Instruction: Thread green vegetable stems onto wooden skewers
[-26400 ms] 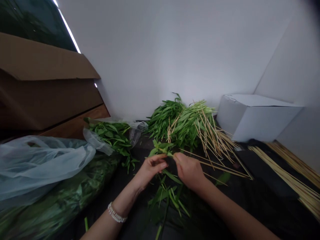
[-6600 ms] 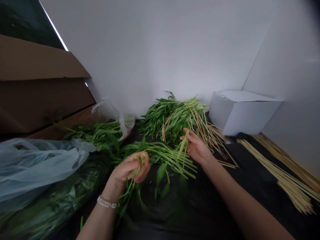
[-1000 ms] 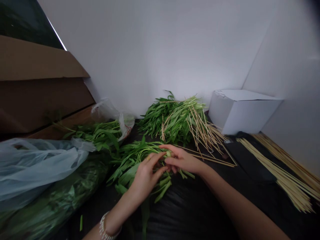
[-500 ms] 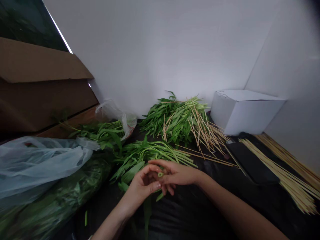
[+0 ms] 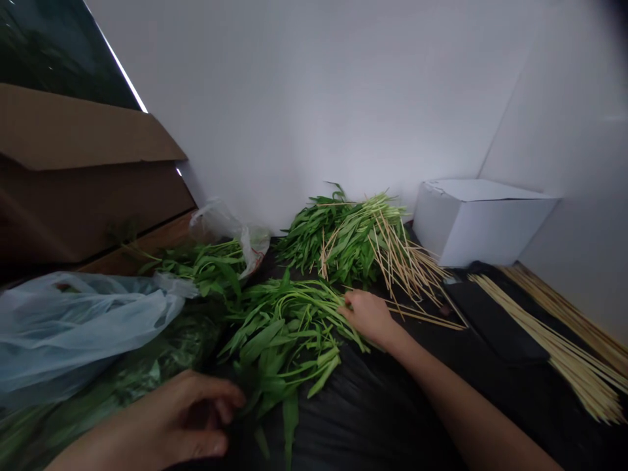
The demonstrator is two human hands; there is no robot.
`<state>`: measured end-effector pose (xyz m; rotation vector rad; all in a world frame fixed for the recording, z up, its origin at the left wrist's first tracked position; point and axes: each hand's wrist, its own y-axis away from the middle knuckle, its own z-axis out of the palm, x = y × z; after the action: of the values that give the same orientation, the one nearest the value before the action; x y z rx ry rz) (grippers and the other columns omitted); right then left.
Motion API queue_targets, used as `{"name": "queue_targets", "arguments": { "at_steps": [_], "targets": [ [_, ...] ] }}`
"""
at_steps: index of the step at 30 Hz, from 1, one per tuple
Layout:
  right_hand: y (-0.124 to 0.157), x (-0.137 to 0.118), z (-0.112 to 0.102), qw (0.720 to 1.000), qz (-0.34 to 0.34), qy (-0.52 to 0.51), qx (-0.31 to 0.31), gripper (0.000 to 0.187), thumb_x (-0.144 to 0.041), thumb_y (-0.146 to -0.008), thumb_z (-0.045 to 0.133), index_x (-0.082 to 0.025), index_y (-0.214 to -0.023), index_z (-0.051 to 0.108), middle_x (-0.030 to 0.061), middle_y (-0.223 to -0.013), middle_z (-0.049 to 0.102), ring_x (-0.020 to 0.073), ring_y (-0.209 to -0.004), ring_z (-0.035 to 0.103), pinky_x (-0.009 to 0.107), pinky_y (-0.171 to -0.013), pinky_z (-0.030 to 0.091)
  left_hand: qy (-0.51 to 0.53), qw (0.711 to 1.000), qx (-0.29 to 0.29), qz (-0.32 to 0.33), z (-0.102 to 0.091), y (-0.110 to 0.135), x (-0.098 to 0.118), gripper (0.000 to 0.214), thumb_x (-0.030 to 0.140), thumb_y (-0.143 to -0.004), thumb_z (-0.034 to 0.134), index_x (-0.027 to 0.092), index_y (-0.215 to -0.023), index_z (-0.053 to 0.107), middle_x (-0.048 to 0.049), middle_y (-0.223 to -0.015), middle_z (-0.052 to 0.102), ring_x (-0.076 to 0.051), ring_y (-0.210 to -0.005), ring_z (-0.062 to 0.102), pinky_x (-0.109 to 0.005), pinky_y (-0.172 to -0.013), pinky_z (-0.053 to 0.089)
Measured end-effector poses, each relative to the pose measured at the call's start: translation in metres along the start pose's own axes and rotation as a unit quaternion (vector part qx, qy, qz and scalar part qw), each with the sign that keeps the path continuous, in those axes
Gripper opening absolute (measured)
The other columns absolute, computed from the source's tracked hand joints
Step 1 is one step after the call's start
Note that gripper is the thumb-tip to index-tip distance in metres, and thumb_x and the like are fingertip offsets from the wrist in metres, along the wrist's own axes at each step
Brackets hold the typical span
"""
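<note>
Loose water spinach [image 5: 289,327], with long narrow leaves and pale green stems, lies on the black sheet in front of me. At the right end of this pile, my right hand [image 5: 367,317] has its fingers curled around some of the stems; its fingertips are partly hidden. My left hand [image 5: 181,418] is low at the left, over the near edge of the bagged greens. Its thumb stands apart from the bent fingers, and nothing is held there. A short bunch of cut stems [image 5: 326,366] points toward me at the pile's near right edge.
Another heap of greens [image 5: 343,242] with thin wooden sticks [image 5: 402,255] lies by the white wall. Plastic bags [image 5: 88,327] and a cardboard box [image 5: 88,196] stand left. At right are a white box [image 5: 485,222], a dark phone [image 5: 500,327] and more sticks [image 5: 564,360].
My hands were together over the pile and have parted. The left moved down and left; the right moved up and right onto the stems. A short stem bunch now shows in front.
</note>
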<state>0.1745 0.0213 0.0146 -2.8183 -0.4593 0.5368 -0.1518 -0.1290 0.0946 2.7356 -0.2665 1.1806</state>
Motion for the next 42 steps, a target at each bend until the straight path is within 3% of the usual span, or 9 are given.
{"name": "queue_targets", "arguments": {
  "at_steps": [2, 5, 7, 9, 14, 18, 23, 30, 42],
  "targets": [
    [0.001, 0.0, 0.004, 1.0, 0.01, 0.023, -0.009, 0.008, -0.023, -0.085, 0.056, -0.018, -0.08, 0.059, 0.01, -0.087, 0.068, 0.0217, -0.078, 0.064, 0.027, -0.062, 0.038, -0.023, 0.995, -0.1, 0.01, 0.001, -0.015, 0.013, 0.035, 0.034, -0.067, 0.076, 0.032, -0.102, 0.074, -0.0017, -0.084, 0.074, -0.022, -0.072, 0.067, -0.026, -0.065, 0.052],
    [-0.002, 0.005, 0.004, 0.998, 0.04, -0.014, 0.042, 0.005, -0.018, -0.085, 0.051, -0.019, -0.084, 0.056, 0.0072, -0.084, 0.067, 0.0195, -0.074, 0.064, 0.026, -0.061, 0.038, -0.034, 0.989, -0.131, 0.056, 0.009, -0.058, 0.032, 0.034, 0.037, -0.077, 0.066, 0.029, -0.11, 0.071, -0.0007, -0.081, 0.074, -0.02, -0.072, 0.067, -0.025, -0.066, 0.051],
    [-0.006, 0.011, 0.002, 0.987, 0.063, -0.092, 0.112, 0.004, -0.022, -0.086, 0.051, -0.021, -0.086, 0.054, 0.0034, -0.078, 0.066, 0.0176, -0.069, 0.063, 0.026, -0.061, 0.039, -0.055, 0.992, -0.066, 0.098, 0.016, -0.093, 0.037, 0.03, 0.039, -0.08, 0.063, 0.026, -0.105, 0.073, -0.0014, -0.084, 0.074, -0.021, -0.074, 0.067, -0.025, -0.066, 0.051],
    [-0.011, 0.015, 0.0, 0.959, 0.065, -0.202, 0.187, 0.007, -0.028, -0.086, 0.051, -0.021, -0.087, 0.052, 0.0004, -0.072, 0.063, 0.0159, -0.065, 0.061, 0.026, -0.061, 0.042, -0.074, 0.983, 0.088, 0.146, 0.023, -0.129, 0.038, 0.024, 0.039, -0.081, 0.061, 0.023, -0.091, 0.075, -0.0037, -0.088, 0.075, -0.022, -0.08, 0.067, -0.029, -0.073, 0.051],
    [-0.018, 0.015, -0.005, 0.83, 0.073, -0.515, 0.203, 0.024, -0.042, -0.083, 0.057, -0.023, -0.088, 0.045, -0.0041, -0.065, 0.059, 0.0109, -0.048, 0.054, 0.022, -0.045, 0.04, -0.11, 0.879, 0.406, 0.223, 0.05, -0.181, 0.033, 0.02, 0.033, -0.086, 0.058, 0.021, -0.09, 0.074, -0.0053, -0.086, 0.073, -0.02, -0.079, 0.064, -0.031, -0.078, 0.047],
    [-0.018, 0.01, -0.01, 0.747, 0.09, -0.641, 0.152, 0.033, -0.044, -0.078, 0.063, -0.022, -0.093, 0.045, -0.0054, -0.063, 0.062, 0.0085, -0.042, 0.05, 0.017, -0.037, 0.034, -0.141, 0.834, 0.455, 0.278, 0.073, -0.179, 0.023, 0.016, 0.027, -0.087, 0.06, 0.024, -0.097, 0.073, -0.0053, -0.089, 0.071, -0.02, -0.087, 0.061, -0.035, -0.086, 0.044],
    [-0.013, 0.002, -0.015, 0.707, 0.081, -0.7, 0.06, 0.034, -0.04, -0.075, 0.068, -0.021, -0.098, 0.051, -0.0055, -0.061, 0.063, 0.0063, -0.038, 0.046, 0.015, -0.034, 0.029, -0.164, 0.833, 0.445, 0.285, 0.079, -0.17, 0.008, 0.019, 0.024, -0.087, 0.06, 0.024, -0.102, 0.071, -0.0057, -0.092, 0.071, -0.021, -0.089, 0.058, -0.037, -0.086, 0.043],
    [-0.009, -0.004, -0.011, 0.698, 0.061, -0.714, -0.013, 0.026, -0.037, -0.079, 0.067, -0.02, -0.096, 0.056, -0.0036, -0.063, 0.065, 0.0055, -0.037, 0.046, 0.015, -0.034, 0.028, -0.182, 0.82, 0.456, 0.294, 0.076, -0.172, 0.004, 0.02, 0.022, -0.088, 0.059, 0.023, -0.104, 0.07, -0.0055, -0.097, 0.072, -0.02, -0.092, 0.062, -0.037, -0.088, 0.045],
    [-0.002, -0.015, -0.012, 0.745, 0.031, -0.661, -0.089, 0.022, -0.036, -0.081, 0.064, -0.02, -0.094, 0.056, -0.0043, -0.061, 0.064, 0.0059, -0.036, 0.047, 0.015, -0.034, 0.03, -0.241, 0.799, 0.488, 0.256, 0.07, -0.174, 0.0, 0.02, 0.025, -0.09, 0.056, 0.024, -0.104, 0.071, -0.0065, -0.089, 0.067, -0.021, -0.088, 0.059, -0.038, -0.086, 0.045]
  ]
}}
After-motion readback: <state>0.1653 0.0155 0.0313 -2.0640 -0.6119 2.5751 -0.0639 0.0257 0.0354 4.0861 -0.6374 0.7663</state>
